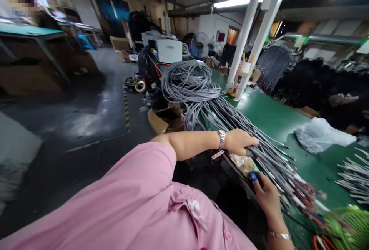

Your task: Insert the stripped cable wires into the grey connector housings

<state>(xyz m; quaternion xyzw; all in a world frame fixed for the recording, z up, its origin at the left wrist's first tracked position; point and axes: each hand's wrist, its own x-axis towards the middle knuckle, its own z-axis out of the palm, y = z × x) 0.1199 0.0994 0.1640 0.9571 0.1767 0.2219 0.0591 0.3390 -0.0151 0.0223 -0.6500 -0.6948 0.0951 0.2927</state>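
A long bundle of grey cables (236, 121) lies along the green table. My left hand (240, 141), with a metal watch at the wrist, reaches across and is closed around several of these cables near the table's front edge. Lower down, my right hand (268, 194) is beside the same bundle, its thumb wrapped in blue and its fingers bent. Something dark shows at those fingertips, too small to name. Between the hands, a clear plastic bag (242, 163) with brownish contents sits at the edge. The bundle's near ends show stripped coloured wires (308, 194).
Coiled grey cable (190, 81) is heaped at the table's far end. A crumpled plastic bag (319, 134), cut cable pieces (356, 177) and a green fan (348, 223) are on the right. White posts (250, 50) rise from the table. An open carton (158, 121) stands at its left.
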